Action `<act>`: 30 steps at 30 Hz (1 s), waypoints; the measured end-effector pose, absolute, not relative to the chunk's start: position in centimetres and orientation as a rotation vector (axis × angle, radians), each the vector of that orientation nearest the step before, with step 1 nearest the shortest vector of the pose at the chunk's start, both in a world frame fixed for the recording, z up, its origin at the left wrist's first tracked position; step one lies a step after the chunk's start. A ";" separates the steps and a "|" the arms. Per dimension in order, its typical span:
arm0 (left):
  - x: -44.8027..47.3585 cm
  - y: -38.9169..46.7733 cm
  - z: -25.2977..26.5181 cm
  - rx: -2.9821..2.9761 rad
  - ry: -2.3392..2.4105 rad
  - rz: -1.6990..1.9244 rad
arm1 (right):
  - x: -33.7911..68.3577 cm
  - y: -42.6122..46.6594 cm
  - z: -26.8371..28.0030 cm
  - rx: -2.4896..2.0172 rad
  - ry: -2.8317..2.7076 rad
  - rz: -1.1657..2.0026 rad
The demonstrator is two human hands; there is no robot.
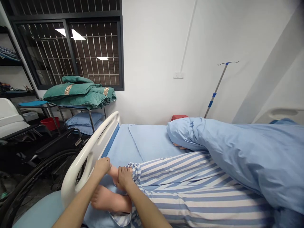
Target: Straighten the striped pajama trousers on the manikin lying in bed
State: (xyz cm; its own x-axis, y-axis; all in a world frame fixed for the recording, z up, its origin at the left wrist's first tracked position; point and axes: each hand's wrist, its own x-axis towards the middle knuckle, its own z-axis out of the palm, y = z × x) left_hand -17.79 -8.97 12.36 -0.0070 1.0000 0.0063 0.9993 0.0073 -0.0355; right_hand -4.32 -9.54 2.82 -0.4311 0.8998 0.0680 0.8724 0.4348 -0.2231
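Left hand (103, 166) and right hand (124, 177) — both curled round the far foot (113, 172), forearms (79, 195) outstretched

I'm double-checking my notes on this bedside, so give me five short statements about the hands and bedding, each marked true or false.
1. The right hand holds the ankle of the farther foot. True.
2. The left hand holds the wheelchair. False: the left hand is at that foot's toe end.
3. The trousers are striped blue and white. True.
4. The green bedding lies on the bed. False: the green bedding is piled by the window.
5. The nearer foot is bare. True.
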 end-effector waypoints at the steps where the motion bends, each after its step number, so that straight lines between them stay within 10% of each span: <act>1: -17.6 -8.6 12.3 -2.183 -2.176 0.076 | -4.6 -9.1 2.8 -1.593 -2.502 0.250; 12: -15.0 -3.7 9.9 -2.077 -2.320 0.371 | -5.0 -7.1 1.6 -1.648 -2.456 0.335; 30: -17.4 -6.4 9.2 -2.085 -2.447 -0.114 | -5.2 -7.4 0.7 -1.661 -2.406 0.299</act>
